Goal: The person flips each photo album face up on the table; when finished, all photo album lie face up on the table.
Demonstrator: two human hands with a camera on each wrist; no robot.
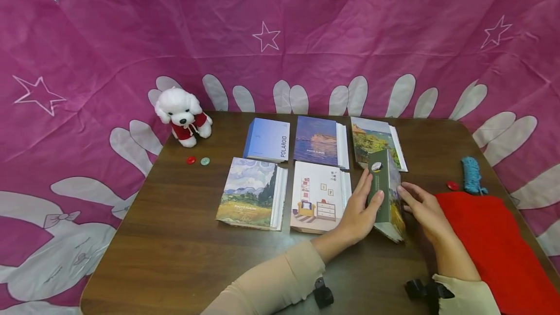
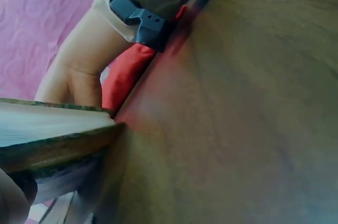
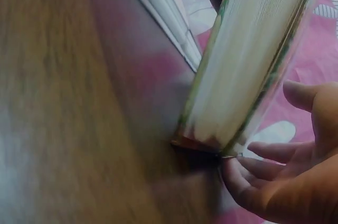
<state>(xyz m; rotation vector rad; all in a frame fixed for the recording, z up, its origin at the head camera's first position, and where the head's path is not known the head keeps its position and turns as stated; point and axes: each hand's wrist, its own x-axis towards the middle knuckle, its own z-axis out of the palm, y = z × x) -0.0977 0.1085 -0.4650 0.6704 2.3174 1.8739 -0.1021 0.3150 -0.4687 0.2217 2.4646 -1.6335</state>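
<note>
A thick photo album [image 1: 385,193] with a dark green back cover stands tilted on edge on the table, between my two hands. My left hand [image 1: 356,213] lies against the green cover, fingers straight and thumb spread, both on the same face. From the other side, my right hand [image 1: 426,208] touches the album with relaxed fingers. In the right wrist view, the right fingertips [image 3: 237,182] are at the album's lower corner and the thumb stands apart from it. Page edges [image 2: 47,121] show between the covers in the left wrist view.
Left of the hands lie a white furniture-print album [image 1: 317,198] and a landscape album [image 1: 249,191]. Behind are blue [image 1: 267,137], sea [image 1: 317,140] and garden [image 1: 374,135] albums. A plush dog [image 1: 183,115], buttons [image 1: 191,160], red cloth [image 1: 490,242] and blue yarn [image 1: 471,175] sit around.
</note>
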